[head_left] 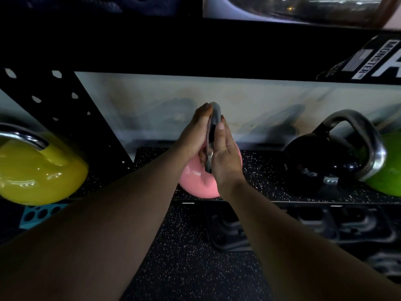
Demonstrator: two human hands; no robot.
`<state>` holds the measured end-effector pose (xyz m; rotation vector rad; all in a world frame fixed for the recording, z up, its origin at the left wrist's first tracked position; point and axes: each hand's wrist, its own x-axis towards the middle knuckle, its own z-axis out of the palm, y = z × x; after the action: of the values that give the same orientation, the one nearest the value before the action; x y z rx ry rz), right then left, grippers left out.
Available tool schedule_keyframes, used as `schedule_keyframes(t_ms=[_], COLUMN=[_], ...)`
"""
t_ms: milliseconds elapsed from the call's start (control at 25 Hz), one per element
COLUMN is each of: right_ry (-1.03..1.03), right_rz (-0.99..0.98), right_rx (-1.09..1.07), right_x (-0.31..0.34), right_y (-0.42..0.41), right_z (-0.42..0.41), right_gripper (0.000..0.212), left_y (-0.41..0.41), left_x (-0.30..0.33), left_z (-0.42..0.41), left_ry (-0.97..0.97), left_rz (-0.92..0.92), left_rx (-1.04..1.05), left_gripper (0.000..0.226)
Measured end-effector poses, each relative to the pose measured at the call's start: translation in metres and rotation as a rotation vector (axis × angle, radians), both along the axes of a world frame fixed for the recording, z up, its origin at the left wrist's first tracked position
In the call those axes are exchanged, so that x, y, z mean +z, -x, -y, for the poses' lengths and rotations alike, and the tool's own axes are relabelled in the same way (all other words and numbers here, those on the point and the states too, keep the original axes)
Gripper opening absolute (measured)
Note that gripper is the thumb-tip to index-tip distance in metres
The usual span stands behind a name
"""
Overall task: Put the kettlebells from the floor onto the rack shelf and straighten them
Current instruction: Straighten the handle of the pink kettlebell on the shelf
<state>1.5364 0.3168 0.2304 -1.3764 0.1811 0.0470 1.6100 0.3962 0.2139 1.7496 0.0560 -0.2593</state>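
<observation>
Left hand (193, 135) and right hand (225, 157) clamped from both sides on steel handle (213, 124) of pink kettlebell (195, 181), fingers grasping it. Bell directly below fingers, seated at rack shelf (260, 170) front edge; two-handed hold presumably for turning it straight.

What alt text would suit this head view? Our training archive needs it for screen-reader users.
Both hands, left hand and right hand, grip the steel handle of a pink kettlebell at the rack shelf edge. Yellow kettlebell sits left; black kettlebell and green kettlebell right.
</observation>
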Motion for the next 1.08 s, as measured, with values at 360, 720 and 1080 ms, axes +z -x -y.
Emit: schedule_keyframes(t_ms=[360,720,1080], right_ry=[-0.064,0.087,0.323], right_rz=[-0.042,-0.062,-0.078], right_rx=[0.048,0.028,0.118], right_x=[0.001,-0.004,0.004], right_y=[0.000,0.001,0.002], right_z=[0.006,0.014,0.020], right_gripper=[0.047,0.042,0.056], left_y=[0.001,0.004,0.010], left_x=[-0.004,-0.002,0.010], left_z=[0.000,0.002,-0.004], left_ry=[0.010,0.000,-0.141], left_rz=[0.031,0.053,-0.002], left_rx=[0.008,0.024,-0.076], left_gripper=[0.062,0.055,0.071])
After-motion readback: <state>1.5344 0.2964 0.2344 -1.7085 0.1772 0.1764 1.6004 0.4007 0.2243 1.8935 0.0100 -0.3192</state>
